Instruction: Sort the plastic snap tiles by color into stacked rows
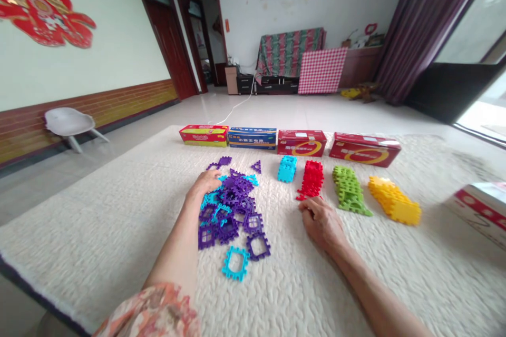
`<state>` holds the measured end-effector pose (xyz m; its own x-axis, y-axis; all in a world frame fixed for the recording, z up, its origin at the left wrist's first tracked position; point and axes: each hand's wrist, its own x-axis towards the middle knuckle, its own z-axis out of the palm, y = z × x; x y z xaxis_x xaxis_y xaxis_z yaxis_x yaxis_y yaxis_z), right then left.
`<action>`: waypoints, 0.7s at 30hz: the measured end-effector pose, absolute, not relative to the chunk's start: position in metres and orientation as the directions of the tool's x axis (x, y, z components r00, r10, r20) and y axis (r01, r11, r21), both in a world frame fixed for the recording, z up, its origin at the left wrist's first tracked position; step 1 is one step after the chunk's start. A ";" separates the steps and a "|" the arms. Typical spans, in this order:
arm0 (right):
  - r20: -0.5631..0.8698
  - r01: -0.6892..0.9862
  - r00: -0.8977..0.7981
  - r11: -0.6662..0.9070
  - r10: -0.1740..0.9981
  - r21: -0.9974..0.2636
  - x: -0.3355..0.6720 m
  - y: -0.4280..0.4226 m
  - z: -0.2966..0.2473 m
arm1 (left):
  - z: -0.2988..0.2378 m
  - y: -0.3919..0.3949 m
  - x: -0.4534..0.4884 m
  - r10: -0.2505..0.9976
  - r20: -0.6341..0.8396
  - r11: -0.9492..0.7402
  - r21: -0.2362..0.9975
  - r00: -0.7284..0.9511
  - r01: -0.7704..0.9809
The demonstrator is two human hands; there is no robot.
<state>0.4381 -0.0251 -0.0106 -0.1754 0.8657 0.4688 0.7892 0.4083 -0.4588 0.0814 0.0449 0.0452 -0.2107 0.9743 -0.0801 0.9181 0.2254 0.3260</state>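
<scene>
My left hand reaches over the far left side of a mixed pile of purple interlocking building pieces and some light-blue ones. Its fingers are apart over the edge pieces, and I see nothing held in them. A light-blue square frame piece lies at the pile's near side. My right hand rests with curled fingers at the near end of a row of red building pieces; its fingertips close on a red piece there, mostly covered by the hand. To its right lie overlapping green pieces.
Light-blue pieces and yellow pieces form separate groups. Several boxes stand behind them, including a blue box and a red box. Another box sits at right. Everything lies on a cream quilted mat.
</scene>
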 end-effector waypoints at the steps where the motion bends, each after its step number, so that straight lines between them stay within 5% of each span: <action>1: 0.467 0.786 -0.177 0.410 0.866 -0.462 0.438 -0.025 -0.010 | 0.043 0.046 0.081 0.977 -0.080 0.212 0.339 -0.197 0.917; 15: 0.475 0.778 -0.169 0.412 0.864 -0.473 0.437 -0.026 -0.009 | 0.039 0.051 0.081 0.977 -0.013 0.203 0.372 -0.214 0.906; 21: 0.472 0.778 -0.164 0.408 0.866 -0.479 0.438 -0.026 -0.010 | 0.047 0.048 0.080 0.957 0.059 0.222 0.479 -0.283 0.849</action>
